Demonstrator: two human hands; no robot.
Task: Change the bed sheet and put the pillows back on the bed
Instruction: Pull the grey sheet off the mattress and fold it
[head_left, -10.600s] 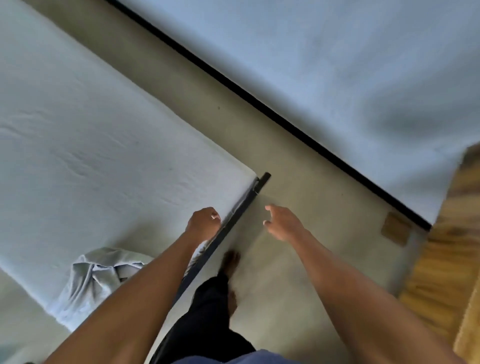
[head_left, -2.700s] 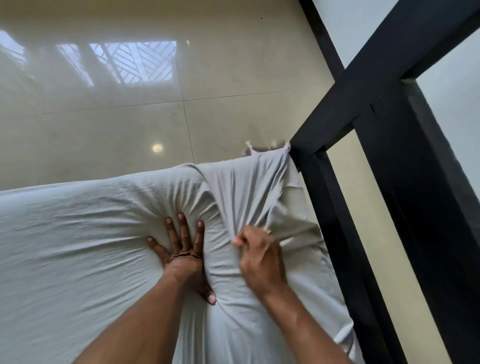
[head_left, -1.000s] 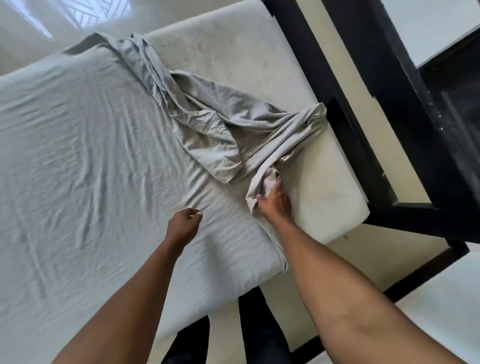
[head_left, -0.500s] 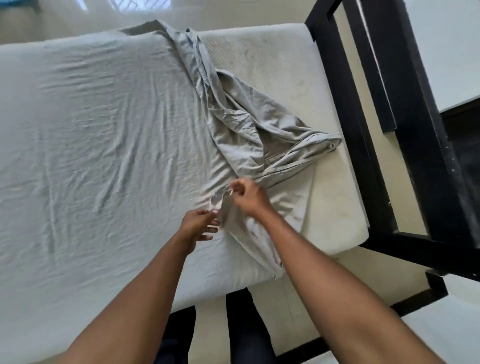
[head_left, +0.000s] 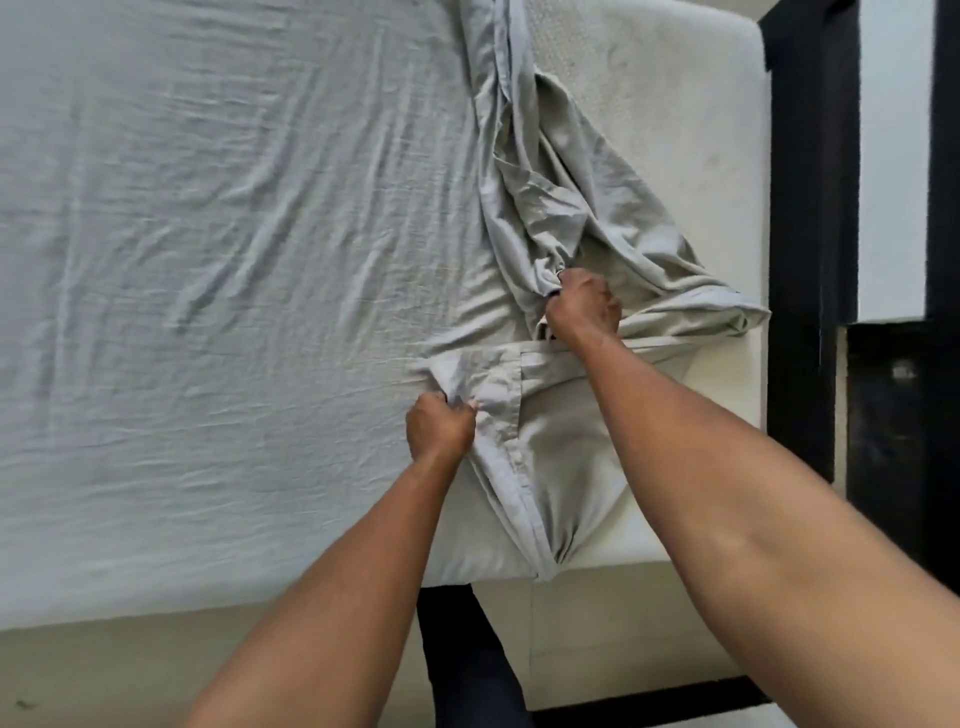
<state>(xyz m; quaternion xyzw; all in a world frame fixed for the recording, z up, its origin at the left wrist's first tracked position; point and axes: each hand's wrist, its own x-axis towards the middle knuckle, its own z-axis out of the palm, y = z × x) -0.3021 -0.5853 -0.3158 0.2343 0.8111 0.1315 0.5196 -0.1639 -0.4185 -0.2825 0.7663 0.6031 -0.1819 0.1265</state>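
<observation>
A wrinkled grey bed sheet (head_left: 218, 249) covers most of the mattress (head_left: 675, 119), whose bare cream corner shows at the upper right. The sheet's right end is peeled back and bunched in folds (head_left: 566, 197). My left hand (head_left: 440, 425) grips a fold of the sheet near the near edge of the bed. Further in, my right hand (head_left: 583, 307) grips the bunched sheet close to the mattress's right side. No pillows are in view.
A black bed frame (head_left: 800, 260) runs down the right side of the mattress. Beige tiled floor (head_left: 104, 670) lies below the near edge. My dark-trousered leg (head_left: 467, 665) stands against the bed.
Both hands have closed on the peeled-back sheet and moved apart: the right hand went further in toward the bunch, the left stayed near the edge. More of the sheet is gathered between them.
</observation>
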